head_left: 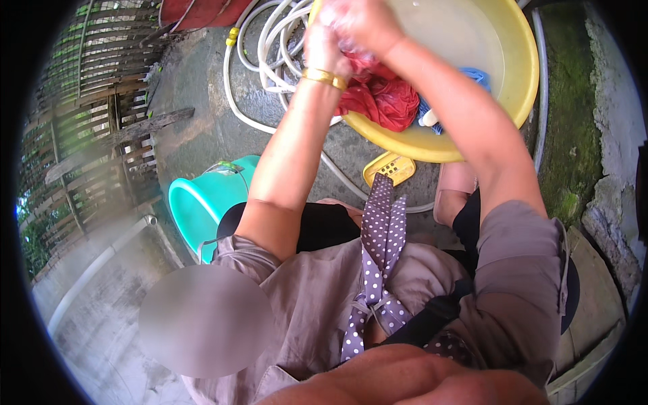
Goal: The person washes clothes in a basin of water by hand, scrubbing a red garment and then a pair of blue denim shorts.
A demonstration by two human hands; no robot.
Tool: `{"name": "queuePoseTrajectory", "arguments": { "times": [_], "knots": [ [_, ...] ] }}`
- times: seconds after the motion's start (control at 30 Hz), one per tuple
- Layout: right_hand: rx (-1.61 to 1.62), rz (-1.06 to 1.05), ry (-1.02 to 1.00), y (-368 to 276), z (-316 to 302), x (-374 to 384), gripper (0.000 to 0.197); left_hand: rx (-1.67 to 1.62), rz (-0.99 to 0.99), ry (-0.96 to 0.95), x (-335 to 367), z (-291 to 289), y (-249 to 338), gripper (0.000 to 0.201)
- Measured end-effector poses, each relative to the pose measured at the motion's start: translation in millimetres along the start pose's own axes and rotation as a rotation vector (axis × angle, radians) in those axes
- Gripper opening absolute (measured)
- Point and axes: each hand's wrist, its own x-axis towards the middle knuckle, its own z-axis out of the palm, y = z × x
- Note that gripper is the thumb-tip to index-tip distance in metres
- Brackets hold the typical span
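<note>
While the left hand (324, 52) and right hand (368, 28) press together, both closed, exact finger placement blurred, they grip the sudsy upper end of a red cloth (390, 101). Cloth hangs bunched at the near-left rim of the yellow basin (524, 74), presumably so drips fall back in. Basin: cloudy water (466, 37), blue cloth (476, 75) by the near wall. Turquoise bucket (214, 192) stands left, contents unclear. Perforated yellow dish (399, 169) sits just outside the basin, likely for easy reach.
</note>
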Motion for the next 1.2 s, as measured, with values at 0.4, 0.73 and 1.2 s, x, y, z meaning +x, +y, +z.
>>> {"name": "queuePoseTrajectory", "arguments": {
  "times": [0.4, 0.73, 1.2],
  "knots": [
    [-0.245, 0.195, 0.101, 29, -22, 3, 0.023, -0.546, -0.151, -0.207, 1, 9, -17, 0.021],
    [0.037, -0.133, 0.071, 22, 7, -10, 0.021, -0.706, -0.258, -0.406, 27, -29, -30, 0.009],
    [0.855, 0.596, -0.128, 65, -90, 29, 0.021, -0.689, -0.242, -0.499, 60, -95, 61, 0.025]
  ]
}}
